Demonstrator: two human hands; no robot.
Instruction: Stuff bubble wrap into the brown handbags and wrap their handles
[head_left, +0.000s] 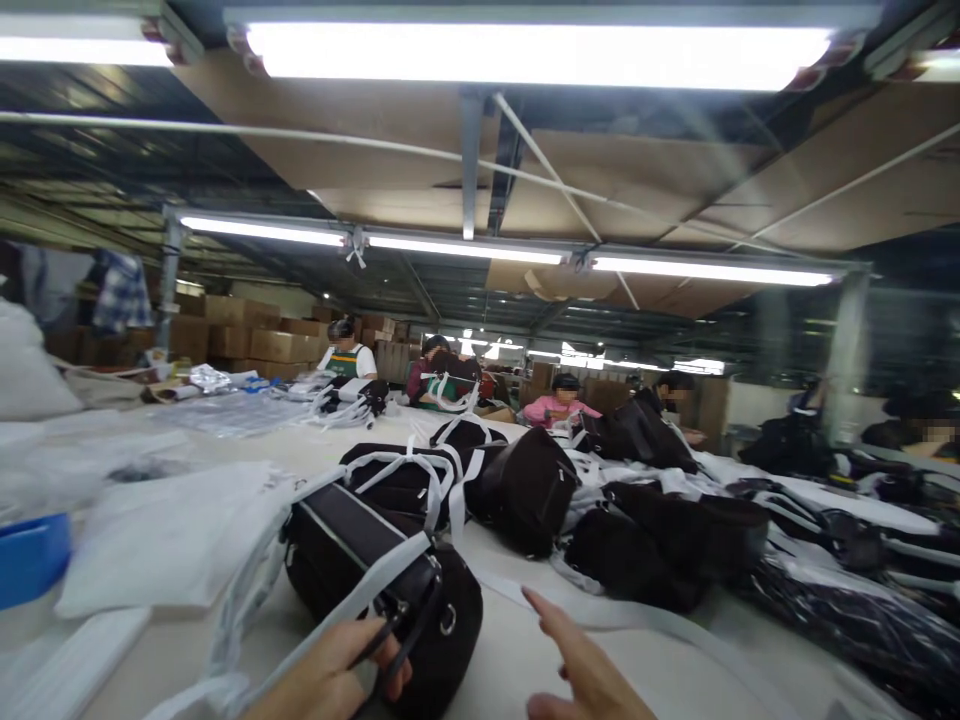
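A black bag with light grey trim and pale straps lies on the table in front of me. My left hand is closed around a thin black strap at the bag's near end, beside a round metal eyelet. To the right of the bag, my right hand is held apart from it, index finger stretched out and thumb spread, holding nothing. A long pale strap runs across the table just beyond that hand.
More black bags are heaped ahead and to the right. White plastic packaging and a blue bin sit at left. Clear-wrapped black goods lie at far right. Several co-workers work across the table. Lamps hang overhead.
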